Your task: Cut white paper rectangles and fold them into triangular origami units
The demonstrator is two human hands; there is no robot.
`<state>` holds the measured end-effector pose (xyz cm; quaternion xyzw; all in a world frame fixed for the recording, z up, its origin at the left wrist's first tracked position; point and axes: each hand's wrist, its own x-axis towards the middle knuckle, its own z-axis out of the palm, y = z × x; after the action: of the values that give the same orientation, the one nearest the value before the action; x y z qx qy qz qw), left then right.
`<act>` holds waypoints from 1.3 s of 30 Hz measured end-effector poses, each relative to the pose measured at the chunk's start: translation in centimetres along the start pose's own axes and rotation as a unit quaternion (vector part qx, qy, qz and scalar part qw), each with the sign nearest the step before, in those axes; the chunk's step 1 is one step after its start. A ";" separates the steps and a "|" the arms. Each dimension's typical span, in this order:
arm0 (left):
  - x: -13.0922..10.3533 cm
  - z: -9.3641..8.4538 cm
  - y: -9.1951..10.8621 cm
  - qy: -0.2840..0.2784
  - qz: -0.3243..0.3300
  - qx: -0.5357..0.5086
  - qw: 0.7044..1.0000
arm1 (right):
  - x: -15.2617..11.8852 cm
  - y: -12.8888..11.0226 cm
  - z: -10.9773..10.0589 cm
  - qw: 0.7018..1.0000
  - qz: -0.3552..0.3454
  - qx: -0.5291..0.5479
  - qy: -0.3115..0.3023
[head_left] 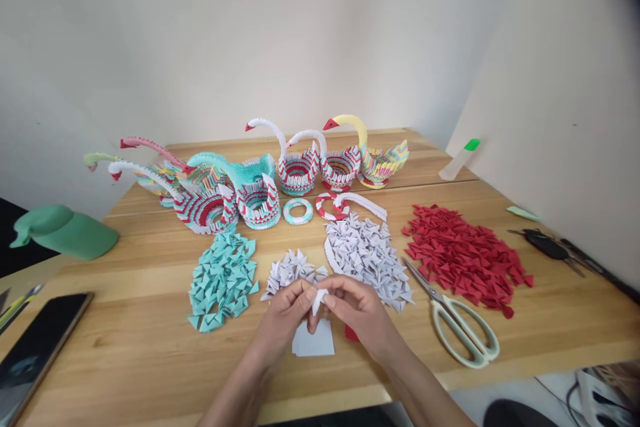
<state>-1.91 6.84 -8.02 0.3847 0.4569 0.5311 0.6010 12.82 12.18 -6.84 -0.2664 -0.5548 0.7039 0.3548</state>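
A small folded piece of white paper (319,301) is pinched between the fingertips of both hands. My left hand (287,310) grips it from one side and my right hand (357,307) from the other. Just below them a stack of white paper slips (314,340) lies on the table. Part of something red (351,333) shows under my right hand, mostly hidden. Behind my hands sits a small pile of white folded paper triangles (295,269), and a larger white pile (367,257) spreads to its right.
Teal triangles (223,280) lie left, red triangles (460,253) right. Scissors (457,323) rest near my right hand. Several paper swans (205,210) and two paper rings (298,211) stand behind. A phone (43,340) and a green bottle (65,232) are left, a glue tube (459,160) far right.
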 end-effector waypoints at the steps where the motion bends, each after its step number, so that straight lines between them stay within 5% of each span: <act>1: 0.0 0.0 0.0 -0.001 -0.002 -0.002 1.000 | 0.0 0.0 0.0 1.000 0.000 0.001 0.001; 16: 0.1 0.1 0.1 0.014 -0.009 0.036 0.999 | 0.1 0.2 0.0 0.999 -0.018 0.038 -0.033; 39: 0.0 0.3 -0.3 -0.010 -0.037 -0.047 0.998 | 0.0 0.2 0.0 0.996 -0.021 0.063 -0.051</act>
<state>-1.57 6.81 -8.27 0.3440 0.4395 0.5257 0.6420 12.75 12.19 -7.02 -0.1955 -0.5324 0.7424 0.3567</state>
